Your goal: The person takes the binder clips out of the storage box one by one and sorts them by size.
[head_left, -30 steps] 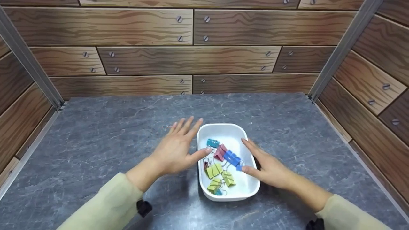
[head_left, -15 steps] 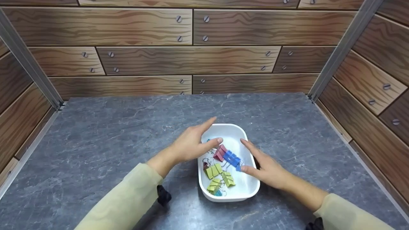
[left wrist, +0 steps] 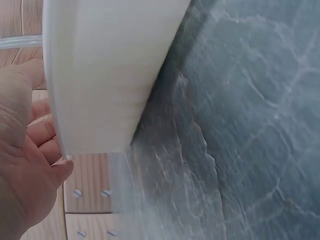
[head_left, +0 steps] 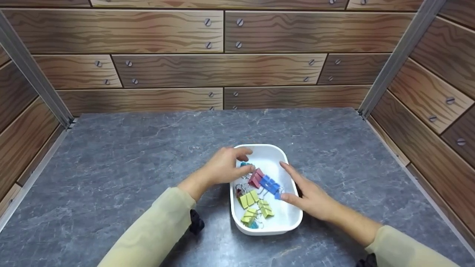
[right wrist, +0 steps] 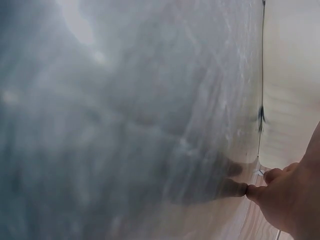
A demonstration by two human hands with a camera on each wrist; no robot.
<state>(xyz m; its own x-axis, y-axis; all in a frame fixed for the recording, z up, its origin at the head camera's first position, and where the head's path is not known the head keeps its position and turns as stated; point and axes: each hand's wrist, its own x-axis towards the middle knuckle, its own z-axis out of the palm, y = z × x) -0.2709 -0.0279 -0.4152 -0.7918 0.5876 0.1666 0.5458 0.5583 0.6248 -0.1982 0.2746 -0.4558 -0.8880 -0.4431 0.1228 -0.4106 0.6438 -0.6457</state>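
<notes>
Left hand: my left hand [head_left: 224, 166] has its fingers bent down over the upper left of the white tray [head_left: 282, 217]; half a second ago the index finger reached out straight past the far rim, and a second ago the whole hand was spread at the tray's left side.
Left grip: released, with a gap between thumb and fingers; I cannot tell whether I touch any clip.
Right hand: my right hand [head_left: 313, 196] stays on the tray's right side, as in both earlier frames.
Right grip: grasping the tray's edge, thumb inside the wall, other fingers outside.
Tray: one, just right of centre in the lower half of the frame, in the same place as before; glossy white, deep, with rounded corners and a rolled rim.
Yellow-green clips: three, lower left inside the tray, one of them the yellow-green clip [head_left: 249, 199].
Pink clip: one pink clip [head_left: 255, 178], mid-tray, close to my left thumb.
Blue clip: one blue clip [head_left: 269, 184] that I can make out, touching the pink one; a small blue piece lies by my right thumb, and I cannot tell if it is separate.
Teal clips: two, one partly covered by my left hand, the other, a teal clip [head_left: 254, 224], at the tray's bottom.
Dark red clip: one dark red clip [head_left: 238, 192], against the left wall.
Clip looks: folded coloured bodies, wire handles, lying at mixed angles.
Table: grey, marbled table [head_left: 148, 155] under everything.
</notes>
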